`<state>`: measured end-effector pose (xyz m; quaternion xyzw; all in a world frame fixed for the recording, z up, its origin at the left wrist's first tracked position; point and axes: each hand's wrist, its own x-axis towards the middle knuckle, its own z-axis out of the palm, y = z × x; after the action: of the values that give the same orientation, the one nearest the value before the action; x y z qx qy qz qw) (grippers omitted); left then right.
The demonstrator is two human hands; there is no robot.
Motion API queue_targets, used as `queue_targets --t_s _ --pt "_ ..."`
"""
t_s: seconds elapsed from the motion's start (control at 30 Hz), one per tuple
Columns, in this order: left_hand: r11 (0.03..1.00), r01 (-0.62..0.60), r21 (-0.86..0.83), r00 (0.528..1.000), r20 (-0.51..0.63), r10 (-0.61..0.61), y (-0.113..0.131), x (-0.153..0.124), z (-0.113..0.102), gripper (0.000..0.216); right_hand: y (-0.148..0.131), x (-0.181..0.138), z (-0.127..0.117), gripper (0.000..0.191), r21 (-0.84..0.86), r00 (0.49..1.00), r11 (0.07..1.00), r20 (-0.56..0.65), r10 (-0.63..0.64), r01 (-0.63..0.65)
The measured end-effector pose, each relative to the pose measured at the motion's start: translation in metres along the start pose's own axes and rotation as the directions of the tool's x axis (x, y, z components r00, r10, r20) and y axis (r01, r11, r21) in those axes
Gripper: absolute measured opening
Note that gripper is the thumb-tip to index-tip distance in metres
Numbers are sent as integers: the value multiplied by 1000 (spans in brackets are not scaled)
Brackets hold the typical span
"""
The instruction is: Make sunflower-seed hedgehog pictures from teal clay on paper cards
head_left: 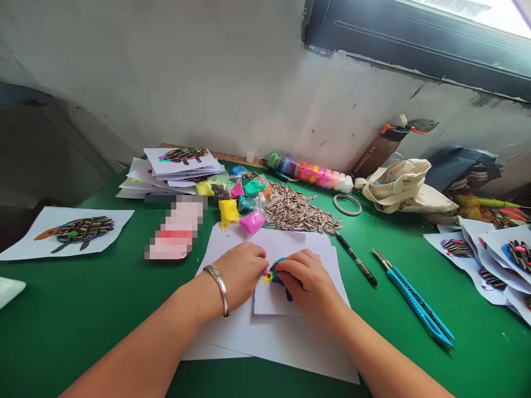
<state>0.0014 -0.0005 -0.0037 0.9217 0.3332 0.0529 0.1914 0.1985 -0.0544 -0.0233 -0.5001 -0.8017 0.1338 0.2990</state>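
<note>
My left hand (pixel 240 272), with a silver bangle on the wrist, and my right hand (pixel 306 277) rest curled on a white card (pixel 274 304) in the middle of the green table. Their fingertips meet on a small clay figure (pixel 274 274), blue with a yellow bit, a pink bit and a dark leg showing below the right hand. Most of the figure is hidden under the fingers. The card lies on a stack of white paper sheets (pixel 265 337).
Behind the sheets lie a heap of sunflower seeds (pixel 296 210) and small bags of coloured clay (pixel 238 207). A black pen (pixel 355 258) and a blue utility knife (pixel 415 301) lie to the right. Finished seed pictures sit at left (pixel 77 229), back (pixel 178 163) and right (pixel 489 257). A cloth bag (pixel 404 185) is at the back right.
</note>
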Motion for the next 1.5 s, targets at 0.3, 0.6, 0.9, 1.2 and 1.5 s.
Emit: queue_targets --t_s 0.3,0.6,0.9,1.2,1.5 --pt "1000 13 10 999 36 -13 4 1 -6 22 2 1 4 18 -48 1000 999 22 12 -11" --pt "1000 2 2 1000 19 -2 2 0 -3 22 5 2 8 21 -33 1000 999 14 -20 21" --pt "1000 -3 8 1000 -8 3 0 0 3 21 4 3 9 22 -59 999 998 37 -35 37" --pt "1000 22 20 999 34 -23 4 0 -3 24 5 -1 -3 15 -117 1000 993 -19 5 -7" --pt "1000 17 22 999 35 -18 3 -1 -2 23 8 -2 -1 15 -135 1000 991 8 17 -16"
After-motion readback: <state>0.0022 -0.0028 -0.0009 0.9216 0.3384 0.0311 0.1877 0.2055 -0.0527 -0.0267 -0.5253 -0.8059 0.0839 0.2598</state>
